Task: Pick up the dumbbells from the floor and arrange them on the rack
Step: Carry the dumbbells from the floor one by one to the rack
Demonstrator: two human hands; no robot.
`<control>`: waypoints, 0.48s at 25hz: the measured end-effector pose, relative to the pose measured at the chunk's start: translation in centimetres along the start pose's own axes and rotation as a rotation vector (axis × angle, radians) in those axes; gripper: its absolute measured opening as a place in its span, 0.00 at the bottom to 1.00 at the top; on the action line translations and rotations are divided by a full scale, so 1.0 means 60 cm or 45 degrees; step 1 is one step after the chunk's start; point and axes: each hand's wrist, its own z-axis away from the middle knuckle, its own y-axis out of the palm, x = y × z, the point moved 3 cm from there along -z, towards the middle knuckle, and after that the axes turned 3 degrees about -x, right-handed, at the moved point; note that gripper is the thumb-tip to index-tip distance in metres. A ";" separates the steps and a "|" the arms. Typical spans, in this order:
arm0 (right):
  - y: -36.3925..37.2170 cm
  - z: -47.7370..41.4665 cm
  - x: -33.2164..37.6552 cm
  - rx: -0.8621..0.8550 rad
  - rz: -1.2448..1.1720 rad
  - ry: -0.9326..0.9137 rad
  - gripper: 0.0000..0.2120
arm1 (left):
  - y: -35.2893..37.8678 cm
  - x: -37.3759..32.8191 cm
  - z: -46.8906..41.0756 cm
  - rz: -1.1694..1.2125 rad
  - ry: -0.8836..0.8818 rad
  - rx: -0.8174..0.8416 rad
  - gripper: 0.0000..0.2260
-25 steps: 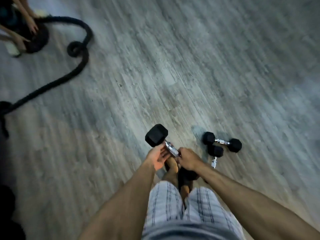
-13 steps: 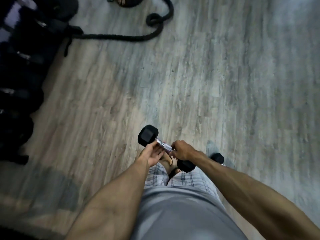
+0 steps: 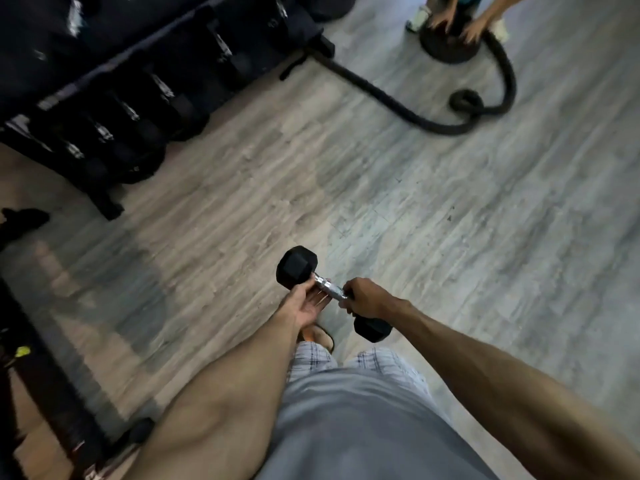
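Rack [image 3: 114, 98] now nearer across floor [image 3: 415, 202]; right hand [image 3: 365, 299] gripped dumbbell [image 3: 332, 292], left hand [image 3: 306, 304] open beneath, as before.

The grey and brown wood-plank floor [image 3: 433, 202] fills most of the view; a thick black rope [image 3: 388, 98] lies on it in curves at the top right, with a small loop near its far end; a round black weight [image 3: 450, 51] sits on the floor beside the rope; the black metal rack [image 3: 114, 81] stands on the floor at the top left, with rows of dark dumbbells [image 3: 145, 109] resting on its shelves.
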 end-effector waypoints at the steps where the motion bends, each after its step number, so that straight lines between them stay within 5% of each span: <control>1: -0.021 -0.023 0.026 0.015 0.051 -0.011 0.09 | 0.006 -0.033 0.000 0.020 0.028 0.022 0.10; 12: -0.196 -0.270 0.214 0.100 0.286 -0.233 0.09 | 0.033 -0.332 -0.041 0.249 0.142 -0.043 0.09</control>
